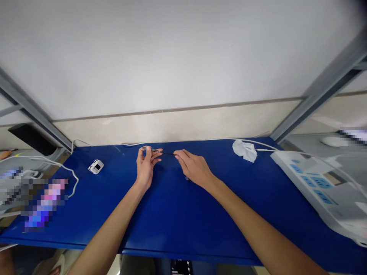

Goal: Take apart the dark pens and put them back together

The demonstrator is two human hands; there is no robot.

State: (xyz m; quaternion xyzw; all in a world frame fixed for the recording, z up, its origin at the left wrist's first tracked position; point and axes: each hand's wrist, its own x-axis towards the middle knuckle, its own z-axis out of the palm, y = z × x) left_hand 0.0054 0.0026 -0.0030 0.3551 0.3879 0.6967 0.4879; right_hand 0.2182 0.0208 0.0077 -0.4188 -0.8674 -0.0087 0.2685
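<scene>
Forearms [114, 221], 2, bare, above blue table [172, 214]. Thin dark item [168, 154], 1, between hands: left hand [145, 168] pinches 1 end, right hand [197, 168] the other. Step, apparently: fine 2-handed handling; next move calls for light, aligned fingertips.

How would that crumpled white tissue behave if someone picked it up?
The white tissue would probably be floppy, given its soft, irregular folds. It looks thin, so likely very light. Its crumpled, flattish shape seems unlikely to roll.
</scene>
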